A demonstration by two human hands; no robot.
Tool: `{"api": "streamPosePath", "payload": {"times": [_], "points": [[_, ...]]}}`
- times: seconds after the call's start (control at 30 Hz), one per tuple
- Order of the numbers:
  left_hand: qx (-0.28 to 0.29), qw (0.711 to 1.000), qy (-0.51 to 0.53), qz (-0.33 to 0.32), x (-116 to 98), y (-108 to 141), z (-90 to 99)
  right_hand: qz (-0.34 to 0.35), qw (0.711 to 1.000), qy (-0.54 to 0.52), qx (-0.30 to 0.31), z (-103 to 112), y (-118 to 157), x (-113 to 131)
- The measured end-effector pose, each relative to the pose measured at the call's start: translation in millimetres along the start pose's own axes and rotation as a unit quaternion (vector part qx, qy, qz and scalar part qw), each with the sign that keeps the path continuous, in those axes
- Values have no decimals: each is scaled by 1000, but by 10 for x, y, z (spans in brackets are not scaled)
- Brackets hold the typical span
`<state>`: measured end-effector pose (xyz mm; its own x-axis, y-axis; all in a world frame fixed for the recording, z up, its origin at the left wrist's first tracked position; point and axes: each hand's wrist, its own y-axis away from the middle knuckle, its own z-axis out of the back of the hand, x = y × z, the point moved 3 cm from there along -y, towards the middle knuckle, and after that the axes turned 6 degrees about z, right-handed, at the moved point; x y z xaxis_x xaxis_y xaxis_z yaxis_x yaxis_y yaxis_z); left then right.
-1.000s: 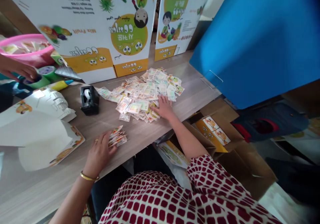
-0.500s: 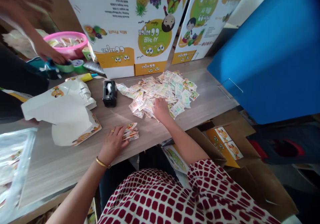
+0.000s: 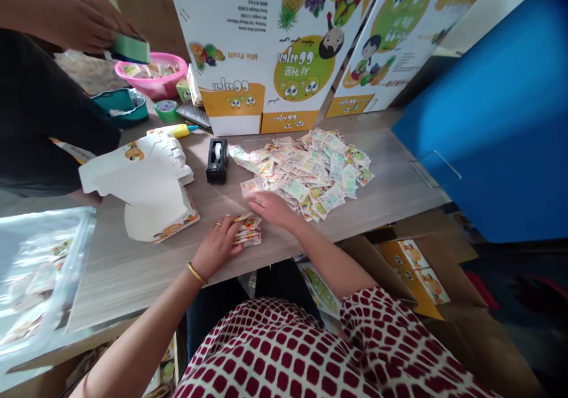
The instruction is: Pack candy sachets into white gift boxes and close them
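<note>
Left hand: our left hand (image 3: 216, 246) sits palm down on the table, fingers curled around a small stack of sachets (image 3: 247, 231); it's a light grip, and a thin gold bangle (image 3: 196, 272) circles the wrist
Right hand: our right hand (image 3: 276, 209) is open and flat, fingers spread toward the near edge of a big sachet pile (image 3: 308, 176); nothing looks pinched, and a loose sachet (image 3: 254, 187) lies just past the fingertips
Sachets: glossy, thin, crinkly little packets; the big pile sprawls mid-table in a loose, overlapping heap, and the small stack sits nearer us, just left of it
Table: a wood-grain laminate top (image 3: 106, 274), matte and pale brown
Left side: a black tape dispenser (image 3: 217, 160) stands just left of the pile; beyond it lie a yellow marker (image 3: 177, 130) and folded white card cartons (image 3: 146, 176); a clear plastic bag (image 3: 39, 274) full of sachets sits near the left edge
Far left: a co-worker's hands (image 3: 75, 22) grip a flat green piece (image 3: 131, 49) above a pink plastic basin (image 3: 151, 75); a roll of green tape (image 3: 166, 110) and a teal tray (image 3: 122, 107) sit close by
Far side: big flat printed cartons (image 3: 266, 49) stand upright, with fruit graphics
Right side: a smooth blue board (image 3: 488, 132) leans in; below it, a corrugated cardboard box (image 3: 461, 333) holds printed cartons
</note>
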<state>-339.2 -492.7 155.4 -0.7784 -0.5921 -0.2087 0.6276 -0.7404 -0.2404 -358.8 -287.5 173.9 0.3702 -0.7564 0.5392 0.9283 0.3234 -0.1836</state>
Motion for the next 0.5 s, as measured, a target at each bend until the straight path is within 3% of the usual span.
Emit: {"api": "streamPosePath", "payload": {"times": [0.1, 0.17, 0.3, 0.4, 0.43, 0.5], "points": [[-28, 999, 32, 31, 73, 45, -86, -18, 986, 163, -20, 225, -203, -290], [-43, 997, 47, 47, 92, 71, -104, -6, 977, 212, -12, 281, -305, -350], [-42, 998, 43, 33, 26, 70, -21, 29, 974, 222, -19, 174, -282, -59], [-58, 998, -2, 28, -19, 39, 86, 75, 983, 147, 76, 0, -140, 257], [-54, 998, -9, 23, -22, 29, 99, 78, 985, 116, 98, -14, -90, 311], [-29, 1000, 3, 6, -10, 19, 82, 24, 992, 95, 73, 82, 6, 281]]}}
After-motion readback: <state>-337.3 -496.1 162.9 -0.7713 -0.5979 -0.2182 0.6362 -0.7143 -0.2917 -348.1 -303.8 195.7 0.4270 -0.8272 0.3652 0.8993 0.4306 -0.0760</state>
